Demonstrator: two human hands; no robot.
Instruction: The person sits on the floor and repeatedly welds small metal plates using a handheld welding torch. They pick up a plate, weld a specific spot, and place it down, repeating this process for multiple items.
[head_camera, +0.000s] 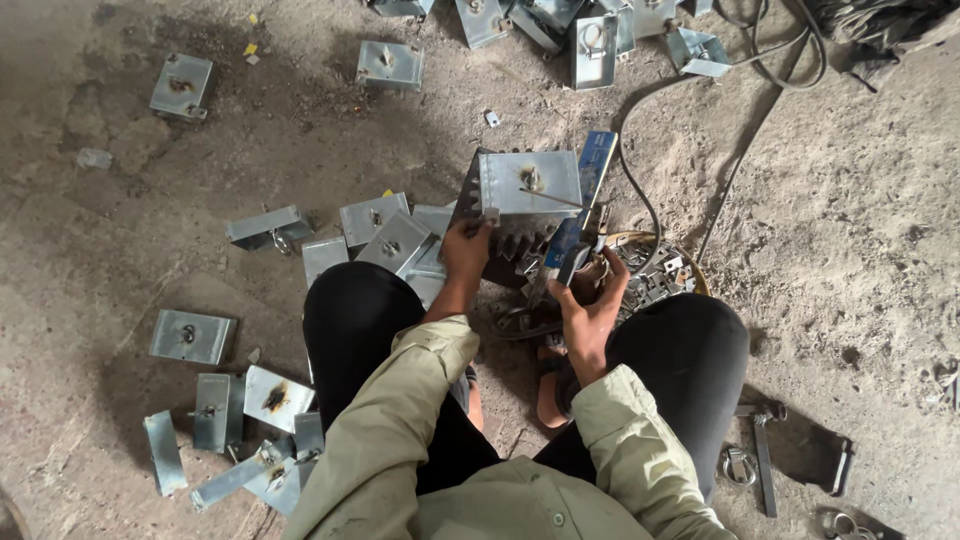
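I squat on a dusty floor in black trousers and an olive shirt. My left hand grips the lower left corner of a square grey metal box that rests on a dark ribbed metal block. My right hand holds a blue-handled welding electrode holder, whose thin rod reaches toward a fitting at the middle of the box. A black cable runs from the holder away to the upper right.
Several similar grey metal boxes lie scattered: a cluster by my left knee, more at the lower left and along the top. A round basket of small metal parts sits by my right knee. Metal rings and a tool lie at the lower right.
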